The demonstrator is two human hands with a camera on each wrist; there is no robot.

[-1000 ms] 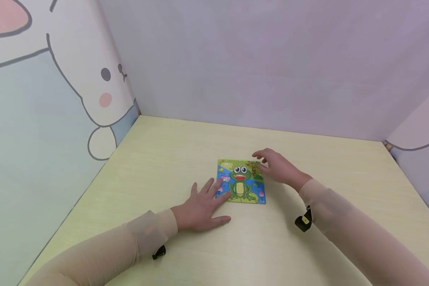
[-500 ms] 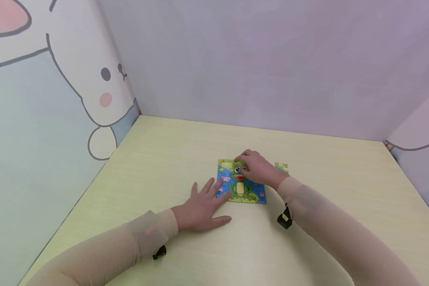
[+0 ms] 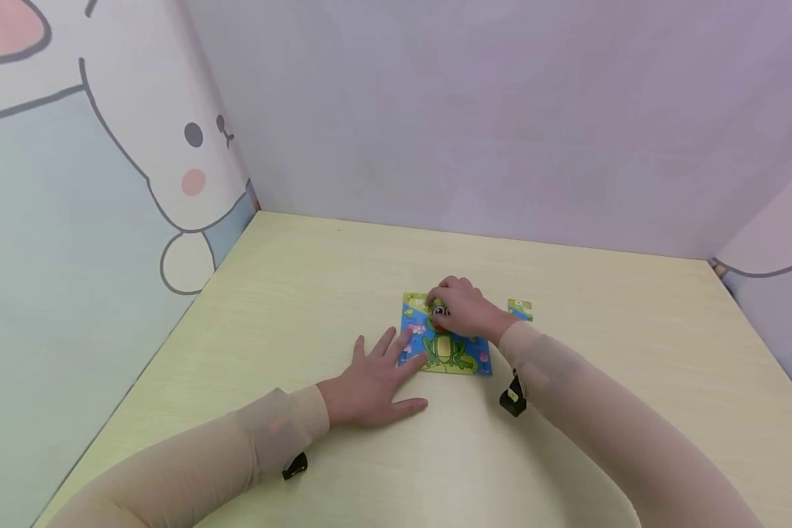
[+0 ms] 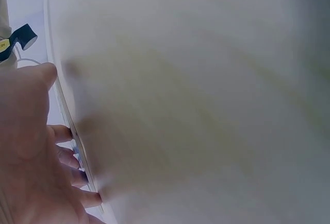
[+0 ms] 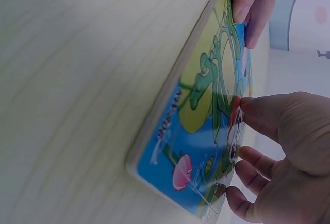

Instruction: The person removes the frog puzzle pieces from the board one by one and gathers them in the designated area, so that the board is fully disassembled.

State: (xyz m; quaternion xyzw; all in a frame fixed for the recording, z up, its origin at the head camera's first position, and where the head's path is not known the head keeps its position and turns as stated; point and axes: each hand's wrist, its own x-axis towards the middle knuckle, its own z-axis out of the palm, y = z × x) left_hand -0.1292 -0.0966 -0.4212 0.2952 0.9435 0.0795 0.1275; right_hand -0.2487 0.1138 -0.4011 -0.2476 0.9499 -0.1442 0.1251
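A square frog jigsaw puzzle [image 3: 444, 350] lies on the table, its blue and green picture partly covered by both hands. My left hand [image 3: 372, 381] rests flat with fingers spread, two fingertips on the puzzle's left edge. Over the puzzle's upper half is my right hand [image 3: 465, 308], fingers bent, thumb and fingertips on the frog's face. In the right wrist view, the thumb [image 5: 250, 105] touches beside the red mouth and the other fingertips reach the puzzle's top part. I cannot tell whether they pinch a piece. A loose puzzle piece [image 3: 520, 309] lies to the right.
The pale wooden table [image 3: 343, 271] is bounded by a plain wall [image 3: 475, 125] at the back and a wall with a cartoon print [image 3: 191, 161] at the left. Black wrist camera straps [image 3: 513, 400] hang below the sleeves.
My right hand has moved left from the puzzle's upper right corner onto the frog's face, uncovering the loose puzzle piece. My left hand has stayed in place.
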